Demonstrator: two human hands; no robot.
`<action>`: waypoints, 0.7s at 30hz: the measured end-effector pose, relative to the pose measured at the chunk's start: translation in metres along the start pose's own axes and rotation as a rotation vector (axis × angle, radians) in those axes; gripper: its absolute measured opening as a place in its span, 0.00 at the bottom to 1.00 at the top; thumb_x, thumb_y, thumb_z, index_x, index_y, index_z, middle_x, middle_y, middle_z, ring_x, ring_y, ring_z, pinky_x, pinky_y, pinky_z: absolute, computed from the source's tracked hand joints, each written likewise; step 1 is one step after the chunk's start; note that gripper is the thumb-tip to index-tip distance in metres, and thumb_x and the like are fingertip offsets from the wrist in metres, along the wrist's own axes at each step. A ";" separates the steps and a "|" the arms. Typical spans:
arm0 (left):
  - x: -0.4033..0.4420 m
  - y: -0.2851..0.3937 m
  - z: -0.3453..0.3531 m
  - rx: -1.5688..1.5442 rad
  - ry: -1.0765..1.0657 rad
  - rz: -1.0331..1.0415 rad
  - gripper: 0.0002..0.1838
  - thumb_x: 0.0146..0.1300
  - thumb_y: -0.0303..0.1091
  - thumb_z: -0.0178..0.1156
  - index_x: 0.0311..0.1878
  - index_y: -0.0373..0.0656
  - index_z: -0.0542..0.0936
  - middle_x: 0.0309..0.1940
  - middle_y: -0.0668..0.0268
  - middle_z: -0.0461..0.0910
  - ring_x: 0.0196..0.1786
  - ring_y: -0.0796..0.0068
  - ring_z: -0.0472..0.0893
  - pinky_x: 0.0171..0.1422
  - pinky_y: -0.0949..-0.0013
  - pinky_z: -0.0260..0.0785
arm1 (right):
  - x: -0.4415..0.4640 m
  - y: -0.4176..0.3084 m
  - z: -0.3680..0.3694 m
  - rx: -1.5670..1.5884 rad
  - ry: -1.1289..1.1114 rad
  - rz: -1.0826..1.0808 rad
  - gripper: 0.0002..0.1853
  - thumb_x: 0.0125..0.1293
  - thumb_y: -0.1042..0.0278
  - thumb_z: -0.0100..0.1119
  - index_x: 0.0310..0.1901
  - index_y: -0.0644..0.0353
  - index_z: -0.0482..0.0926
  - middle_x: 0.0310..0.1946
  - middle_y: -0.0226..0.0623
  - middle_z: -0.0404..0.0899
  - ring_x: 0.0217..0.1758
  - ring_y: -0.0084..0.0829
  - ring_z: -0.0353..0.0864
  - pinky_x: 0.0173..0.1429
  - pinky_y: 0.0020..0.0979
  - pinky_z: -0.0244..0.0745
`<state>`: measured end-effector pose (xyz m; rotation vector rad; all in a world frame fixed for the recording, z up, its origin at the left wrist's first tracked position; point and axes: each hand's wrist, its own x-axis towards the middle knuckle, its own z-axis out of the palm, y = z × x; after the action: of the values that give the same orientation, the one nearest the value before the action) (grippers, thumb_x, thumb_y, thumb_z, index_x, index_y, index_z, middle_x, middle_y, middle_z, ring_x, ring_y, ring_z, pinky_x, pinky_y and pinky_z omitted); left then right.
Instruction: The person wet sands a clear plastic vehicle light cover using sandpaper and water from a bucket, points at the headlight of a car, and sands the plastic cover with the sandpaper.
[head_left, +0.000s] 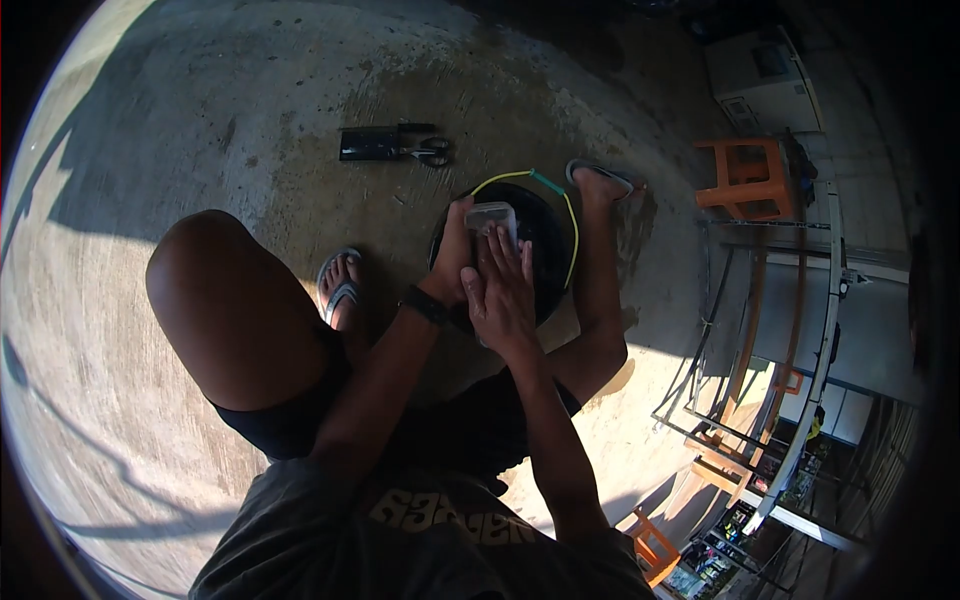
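On the head feed: clear container [490,212] is up in both hands, over the black bucket [552,262] that sits between left foot [343,272] and right foot [602,184]. Left hand [455,252] is clasped on the container's left side; its fingertips are hidden, so I can't tell how far they wrap underneath. Right hand [505,295] lies flat on it, fingers straight, the middle ones close together, thumb spread off to the side. Not pinching anything that I can see.

My read of the step: right palm and fingers wiping or rubbing the plastic while the left steadies it. Can't tell whether it's wet.

Next move calls for a firm left grip, light pressure from the right, and container held over the bucket. Slip risk if the plastic is slick.

Orientation: long axis runs roughly away from the torso, rounded end pointing outward, near end mostly under the hands. Can't tell which way the opening faces.

Scissors [432,152] and black case [368,146] on the floor, well apart from the hands.
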<state>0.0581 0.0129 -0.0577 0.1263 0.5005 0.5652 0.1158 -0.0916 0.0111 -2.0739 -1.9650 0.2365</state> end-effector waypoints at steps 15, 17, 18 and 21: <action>-0.019 0.030 0.010 0.049 -0.014 0.021 0.47 0.69 0.75 0.41 0.66 0.35 0.75 0.48 0.52 0.84 0.51 0.56 0.85 0.60 0.52 0.79 | 0.005 -0.012 -0.004 0.217 0.279 0.504 0.13 0.66 0.62 0.75 0.42 0.63 0.83 0.38 0.42 0.84 0.37 0.45 0.84 0.44 0.42 0.79; -0.019 0.026 0.013 0.071 0.036 0.059 0.44 0.71 0.71 0.43 0.63 0.35 0.77 0.45 0.53 0.85 0.47 0.59 0.85 0.57 0.55 0.78 | 0.003 -0.013 0.007 0.160 0.274 0.492 0.15 0.65 0.62 0.76 0.44 0.63 0.83 0.38 0.43 0.84 0.37 0.44 0.83 0.45 0.41 0.79; -0.019 0.024 0.012 0.083 0.062 0.075 0.42 0.72 0.70 0.44 0.62 0.35 0.78 0.44 0.54 0.85 0.45 0.60 0.85 0.55 0.57 0.78 | 0.003 -0.015 0.010 0.159 0.283 0.516 0.16 0.65 0.62 0.76 0.45 0.64 0.83 0.38 0.43 0.83 0.37 0.43 0.83 0.45 0.41 0.78; -0.019 0.026 0.007 0.116 0.013 0.118 0.47 0.73 0.73 0.37 0.67 0.33 0.75 0.49 0.52 0.84 0.51 0.57 0.85 0.61 0.55 0.78 | 0.004 -0.012 0.015 0.361 0.305 0.594 0.17 0.65 0.64 0.75 0.48 0.65 0.81 0.40 0.43 0.83 0.41 0.41 0.84 0.48 0.40 0.79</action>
<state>0.0354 0.0246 -0.0370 0.2643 0.5408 0.6525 0.1000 -0.0862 0.0010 -2.2237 -1.0145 0.3364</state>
